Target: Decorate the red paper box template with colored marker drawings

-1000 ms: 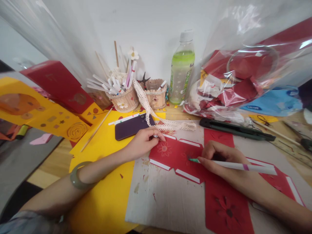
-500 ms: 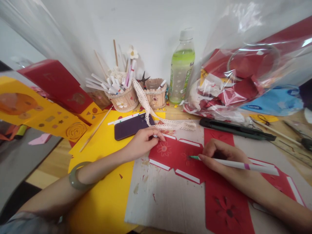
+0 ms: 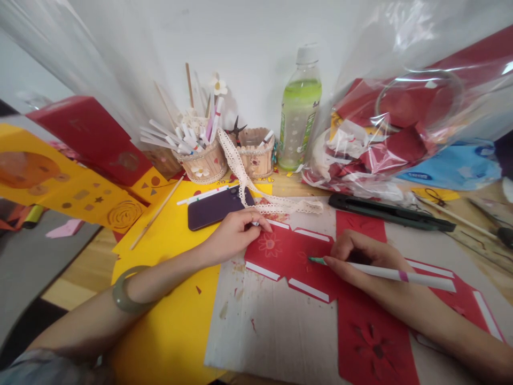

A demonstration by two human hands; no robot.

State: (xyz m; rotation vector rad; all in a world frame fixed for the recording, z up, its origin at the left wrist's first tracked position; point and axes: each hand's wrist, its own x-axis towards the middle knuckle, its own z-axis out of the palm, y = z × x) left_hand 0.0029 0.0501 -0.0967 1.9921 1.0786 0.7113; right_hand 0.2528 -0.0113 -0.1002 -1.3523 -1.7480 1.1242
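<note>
My right hand (image 3: 366,256) grips a white felt-tip marker (image 3: 385,270) with a green tip and a purple band. The tip touches the red card cutout (image 3: 288,262) beside a faint flower outline. A finished-looking flower drawing (image 3: 270,244) lies further left on the same panel. My left hand (image 3: 236,232) rests at that panel's left end, fingers curled together. Something small and pale shows between its thumb and forefinger, too small to name. White strips run along the card's flaps, and a cut-out flower (image 3: 377,347) marks the lower panel.
A purple phone (image 3: 212,211) lies on yellow paper (image 3: 168,326). Behind stand a marker-filled basket (image 3: 204,163), a smaller basket (image 3: 256,160) and a drink bottle (image 3: 300,112). A black utility knife (image 3: 388,211) lies beyond the card. Yellow and red boxes (image 3: 92,144) stand left.
The marker tip has shifted slightly left on the card, and my right hand has moved a little with it. My left hand has stayed in place.
</note>
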